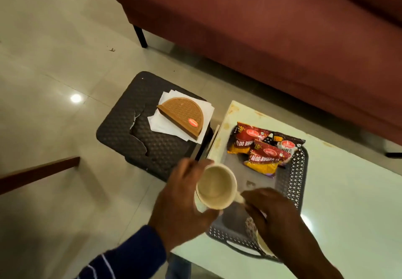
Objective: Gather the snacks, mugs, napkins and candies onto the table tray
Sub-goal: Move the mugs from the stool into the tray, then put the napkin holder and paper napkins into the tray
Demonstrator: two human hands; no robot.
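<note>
A dark lattice tray (293, 176) sits on the white table (348, 202). Three red and yellow snack packets (261, 146) lie at its far end. My left hand (180, 202) grips the side of a cream mug (215, 186), held over the tray's left rim with its mouth facing up. My right hand (276, 217) pinches that mug's handle. Under my right hand a second mug (258, 237) with a patterned side is partly hidden in the tray. To the left, a brown half-round box (182, 113) rests on white napkins (161, 124).
The napkins and box lie on a dark woven stool (130, 124) with a cracked top, standing on the tiled floor beside the table. A maroon sofa (261, 28) runs behind. A brown wooden edge (37, 172) juts in at the left.
</note>
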